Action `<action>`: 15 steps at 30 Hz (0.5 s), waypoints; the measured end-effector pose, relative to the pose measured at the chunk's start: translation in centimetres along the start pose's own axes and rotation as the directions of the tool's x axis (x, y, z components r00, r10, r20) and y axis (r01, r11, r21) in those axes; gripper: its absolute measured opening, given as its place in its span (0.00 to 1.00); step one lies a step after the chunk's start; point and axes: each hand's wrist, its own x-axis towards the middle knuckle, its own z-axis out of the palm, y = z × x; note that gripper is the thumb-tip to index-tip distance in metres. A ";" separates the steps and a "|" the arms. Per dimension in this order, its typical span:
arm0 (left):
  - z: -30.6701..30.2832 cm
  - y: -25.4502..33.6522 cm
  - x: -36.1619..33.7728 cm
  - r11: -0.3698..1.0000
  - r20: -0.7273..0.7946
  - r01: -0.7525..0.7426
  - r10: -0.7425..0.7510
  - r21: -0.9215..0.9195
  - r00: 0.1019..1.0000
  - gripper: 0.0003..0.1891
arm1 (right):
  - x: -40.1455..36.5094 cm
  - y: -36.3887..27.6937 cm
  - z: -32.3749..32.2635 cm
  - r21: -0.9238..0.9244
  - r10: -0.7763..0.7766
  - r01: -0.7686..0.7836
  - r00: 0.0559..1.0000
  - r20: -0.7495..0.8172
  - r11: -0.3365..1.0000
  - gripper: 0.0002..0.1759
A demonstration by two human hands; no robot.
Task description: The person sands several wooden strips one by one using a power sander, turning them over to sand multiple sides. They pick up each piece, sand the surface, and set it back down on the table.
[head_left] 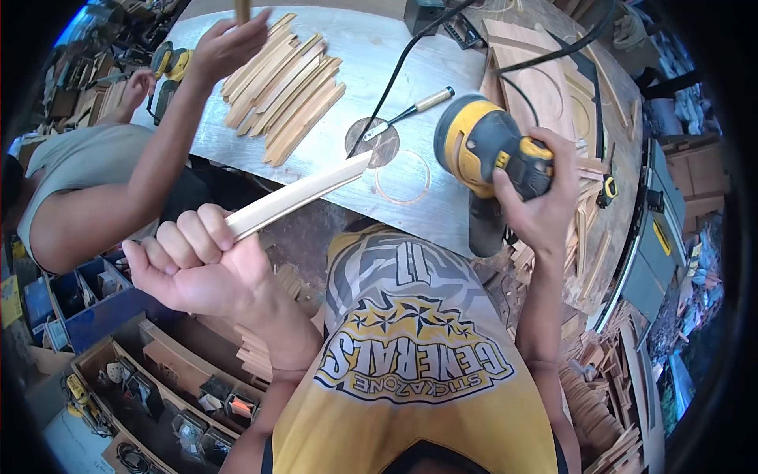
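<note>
My left hand is closed round one end of a pale wooden strip, whose other end points up and right over the table edge. In my right hand is a yellow and black power sander, gripped by its body and raised over the table's right part. Between the two, a chisel with a wooden handle lies on the metal-topped table. Its blade reaches over a dark round disc. Just below the disc is a thin ring.
Several wooden strips lie in a pile on the table. At the left, a co-worker's arm reaches over the table edge. A black cable crosses the tabletop. Wooden boards are at the right, tool bins at lower left.
</note>
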 end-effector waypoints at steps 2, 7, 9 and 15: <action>0.3 -0.9 -0.3 0.997 -0.022 -0.039 0.040 0.062 0.999 0.30 | 0.1 -1.7 -1.5 0.051 -0.066 0.068 0.997 -0.033 0.996 0.32; 2.0 -3.7 -1.9 0.996 0.026 -0.042 0.040 0.083 0.999 0.30 | -0.6 -5.6 -2.8 0.260 -0.206 0.219 0.975 -0.077 0.940 0.35; 2.7 -4.9 -3.1 0.997 0.058 0.003 -0.008 0.074 0.998 0.30 | -0.8 -6.9 -2.9 0.308 -0.219 0.214 0.976 -0.018 0.927 0.36; 2.2 -2.0 -2.4 0.994 0.137 0.052 -0.065 0.094 0.988 0.31 | -3.3 -2.6 -1.0 0.281 -0.066 0.080 0.996 -0.058 0.956 0.35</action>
